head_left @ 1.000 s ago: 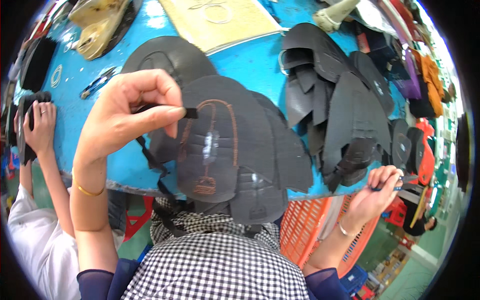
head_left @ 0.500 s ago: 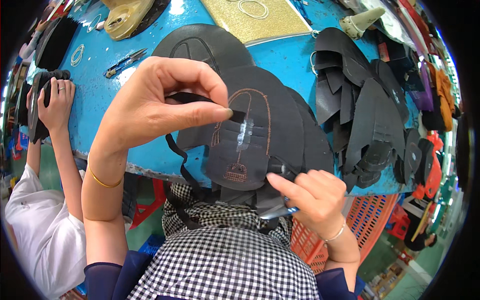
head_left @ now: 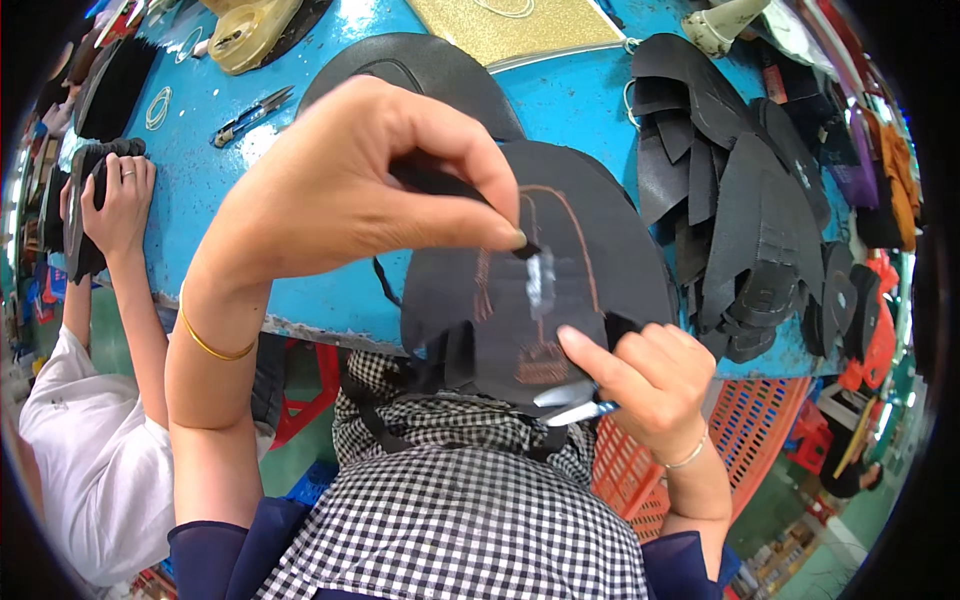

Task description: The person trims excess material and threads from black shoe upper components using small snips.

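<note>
The left hand [head_left: 340, 190] pinches a small black strip [head_left: 440, 180] tight, just above the black shoe piece [head_left: 530, 290] at the near edge of the blue bench [head_left: 230, 190]. The right hand [head_left: 640, 380] holds small scissors [head_left: 575, 400], touching the piece's near right edge.

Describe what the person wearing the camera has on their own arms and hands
Both forearms are bare. The left hand has a thin gold bangle at the wrist, and the right hand has a slim pale bracelet. Dark navy sleeves are pushed up near the elbows. No rings or gloves show on either hand.
</note>
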